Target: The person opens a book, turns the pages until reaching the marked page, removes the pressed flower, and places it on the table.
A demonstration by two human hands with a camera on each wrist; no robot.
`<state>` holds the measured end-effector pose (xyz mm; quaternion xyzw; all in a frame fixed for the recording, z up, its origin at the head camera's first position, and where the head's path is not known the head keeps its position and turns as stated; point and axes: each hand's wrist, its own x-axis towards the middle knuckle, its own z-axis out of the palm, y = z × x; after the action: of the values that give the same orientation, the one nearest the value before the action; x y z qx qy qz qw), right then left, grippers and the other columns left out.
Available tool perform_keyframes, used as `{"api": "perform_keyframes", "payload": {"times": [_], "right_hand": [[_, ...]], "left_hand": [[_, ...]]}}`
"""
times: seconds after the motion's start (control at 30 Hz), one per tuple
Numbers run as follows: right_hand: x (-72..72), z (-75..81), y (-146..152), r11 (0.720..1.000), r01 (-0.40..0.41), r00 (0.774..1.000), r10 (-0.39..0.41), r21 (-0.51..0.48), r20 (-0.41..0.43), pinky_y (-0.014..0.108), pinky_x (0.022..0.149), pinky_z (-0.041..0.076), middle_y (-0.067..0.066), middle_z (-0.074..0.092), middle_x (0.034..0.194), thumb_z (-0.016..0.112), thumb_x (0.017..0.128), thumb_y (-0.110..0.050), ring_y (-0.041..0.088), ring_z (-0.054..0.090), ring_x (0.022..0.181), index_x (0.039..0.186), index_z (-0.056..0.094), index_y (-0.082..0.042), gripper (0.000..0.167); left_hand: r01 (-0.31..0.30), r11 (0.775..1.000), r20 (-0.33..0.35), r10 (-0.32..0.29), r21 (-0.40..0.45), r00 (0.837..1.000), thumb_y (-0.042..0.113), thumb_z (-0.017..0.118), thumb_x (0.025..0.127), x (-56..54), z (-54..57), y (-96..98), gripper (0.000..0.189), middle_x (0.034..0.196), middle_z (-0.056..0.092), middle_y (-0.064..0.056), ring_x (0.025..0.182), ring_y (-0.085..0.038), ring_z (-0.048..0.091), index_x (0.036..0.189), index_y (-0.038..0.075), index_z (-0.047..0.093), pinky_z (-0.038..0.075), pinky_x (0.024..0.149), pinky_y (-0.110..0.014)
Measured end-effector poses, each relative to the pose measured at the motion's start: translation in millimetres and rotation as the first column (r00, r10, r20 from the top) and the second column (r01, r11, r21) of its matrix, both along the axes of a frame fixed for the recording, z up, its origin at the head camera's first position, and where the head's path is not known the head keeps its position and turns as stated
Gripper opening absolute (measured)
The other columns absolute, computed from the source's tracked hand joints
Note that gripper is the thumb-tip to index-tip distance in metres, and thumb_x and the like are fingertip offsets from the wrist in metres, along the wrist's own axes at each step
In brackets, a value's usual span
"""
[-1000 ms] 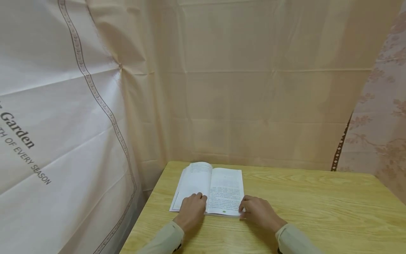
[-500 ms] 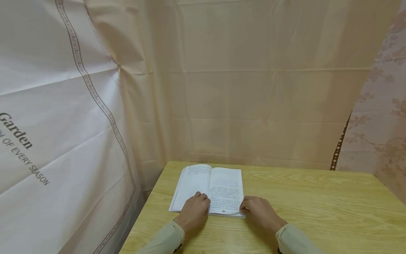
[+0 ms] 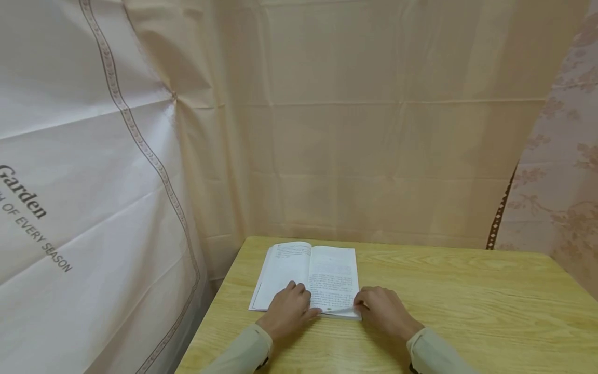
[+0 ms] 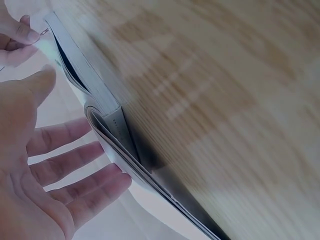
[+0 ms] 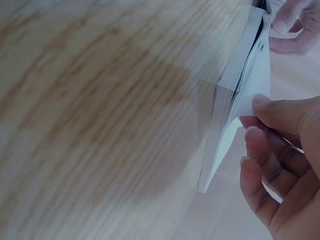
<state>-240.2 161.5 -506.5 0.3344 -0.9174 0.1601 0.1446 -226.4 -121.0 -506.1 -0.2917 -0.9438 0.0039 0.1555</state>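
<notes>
An open book (image 3: 330, 270) lies on the wooden table, with printed text on its right page and a mostly blank left page. My left hand (image 3: 288, 306) rests with its fingers on the left page beside the spine. Its thumb stretches toward the bottom edge of the right page. At the lower right corner, my right hand (image 3: 383, 310) pinches a page between thumb and index finger. In the right wrist view that page (image 5: 256, 80) bows up from the page block (image 5: 240, 60) beneath, leaving a dark gap. The left fingers (image 4: 65, 165) look nearly straight and spread in the left wrist view.
The yellow wood-grain table (image 3: 467, 301) extends to the right of the book. A beige cloth (image 3: 374, 130) hangs behind it. On the left is a pale cloth (image 3: 93, 208) with printed lettering, and a floral cloth (image 3: 560, 182) hangs at the right.
My left hand has shifted slightly right toward the spine, and its thumb has stretched out. The right page's lower corner has lifted off the pages beneath in my right hand's pinch.
</notes>
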Motion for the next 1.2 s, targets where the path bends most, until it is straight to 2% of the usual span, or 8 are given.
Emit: {"api": "perform_keyframes", "payload": {"times": [0.17,0.33,0.53,0.77,0.87,0.97,1.1,1.2], "right_hand": [[0.1,3.3,-1.0,1.000,0.014,1.000,-0.014,-0.022,-0.005,0.031,0.070,0.056,-0.012,0.069,0.085,0.085,0.083,-0.009,0.005,0.065,0.079,0.085,0.078,-0.017,0.011],[1.3,7.7,-2.4,0.999,0.024,1.000,-0.025,-0.049,-0.018,0.028,0.068,0.055,-0.015,0.067,0.085,0.085,0.083,-0.011,0.000,0.062,0.078,0.086,0.078,-0.019,0.011],[1.1,10.8,-2.8,0.997,0.024,0.998,-0.028,-0.077,-0.048,0.025,0.065,0.053,-0.015,0.067,0.086,0.084,0.085,-0.014,-0.003,0.059,0.074,0.087,0.078,-0.020,0.010],[0.6,12.7,-3.4,0.992,-0.028,0.987,0.007,-0.125,-0.162,0.021,0.059,0.051,-0.014,0.067,0.085,0.087,0.082,-0.014,-0.004,0.056,0.068,0.087,0.077,-0.020,0.012],[0.5,13.6,-4.2,0.989,-0.048,0.981,0.019,-0.143,-0.195,0.019,0.056,0.048,-0.013,0.067,0.087,0.087,0.083,-0.014,-0.006,0.052,0.066,0.088,0.076,-0.019,0.013],[0.8,15.1,-4.6,0.980,-0.045,0.985,0.011,-0.195,-0.172,0.017,0.054,0.045,-0.009,0.068,0.092,0.084,0.086,-0.014,-0.008,0.048,0.062,0.100,0.075,-0.016,0.017],[1.0,15.1,-3.5,0.964,-0.009,0.995,-0.017,-0.264,-0.096,0.017,0.051,0.040,-0.003,0.067,0.102,0.082,0.089,-0.014,-0.008,0.042,0.058,0.122,0.067,-0.012,0.036],[0.9,11.9,-2.7,0.967,-0.002,0.997,-0.016,-0.253,-0.069,0.019,0.051,0.040,-0.001,0.067,0.104,0.082,0.089,-0.016,-0.006,0.041,0.059,0.126,0.065,-0.013,0.041]], "left_hand": [[-0.008,1.000,-0.027,0.007,-0.027,1.000,0.059,0.067,0.092,-1.8,-1.5,1.1,0.047,0.085,0.058,-0.001,0.080,-0.018,0.052,0.086,0.012,0.069,0.051,0.064,-0.028],[-0.026,0.999,-0.027,0.025,-0.040,0.999,0.060,0.067,0.091,-3.3,-0.8,2.1,0.049,0.086,0.059,-0.001,0.079,-0.018,0.052,0.090,0.011,0.071,0.050,0.061,-0.028],[-0.025,1.000,-0.008,0.025,-0.012,1.000,0.059,0.065,0.092,-5.6,1.8,2.0,0.046,0.084,0.058,0.001,0.077,-0.016,0.052,0.084,0.013,0.069,0.050,0.061,-0.027],[-0.042,0.999,0.073,0.041,0.012,0.996,0.061,0.062,0.092,-6.5,3.7,3.8,0.047,0.086,0.058,0.003,0.079,-0.014,0.051,0.080,0.016,0.066,0.050,0.064,-0.027],[-0.045,0.999,0.071,0.044,0.012,0.996,0.057,0.063,0.096,-6.0,3.3,4.2,0.045,0.087,0.059,0.002,0.079,-0.015,0.052,0.081,0.014,0.068,0.051,0.064,-0.027],[-0.042,0.999,0.047,0.042,0.012,0.998,0.048,0.063,0.100,-5.6,2.0,3.8,0.039,0.085,0.059,0.001,0.078,-0.015,0.052,0.083,0.013,0.070,0.050,0.062,-0.027],[-0.046,0.998,0.026,0.045,0.032,0.999,0.032,0.062,0.103,-5.8,0.0,3.0,0.029,0.083,0.060,0.001,0.076,-0.015,0.052,0.087,0.011,0.073,0.049,0.060,-0.027],[-0.060,0.997,0.009,0.059,0.053,0.998,0.024,0.061,0.103,-6.0,-1.0,2.4,0.024,0.083,0.062,0.001,0.075,-0.015,0.054,0.088,0.010,0.074,0.050,0.061,-0.028]]}}
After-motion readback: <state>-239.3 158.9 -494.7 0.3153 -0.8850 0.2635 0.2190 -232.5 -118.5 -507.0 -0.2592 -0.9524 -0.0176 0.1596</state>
